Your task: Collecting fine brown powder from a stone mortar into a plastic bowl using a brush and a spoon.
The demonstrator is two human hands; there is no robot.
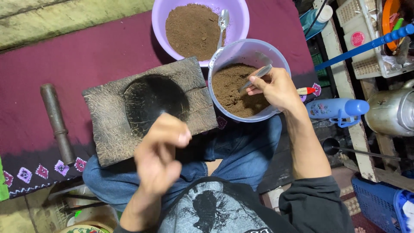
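The wooden mortar block rests on my lap, its hollow facing up. Left of it the pestle lies on the cloth. Right of the block, touching it, stands the bucket of powder, where my right hand holds a spoon. Behind both sits the bowl of powder, a second spoon in it. My left hand hovers before the block.

Soft, even light falls from above my head; my raised left hand is slightly motion-blurred. Mild glare glints on the far metal spoon and the steel kettle at right. Near corners darken.
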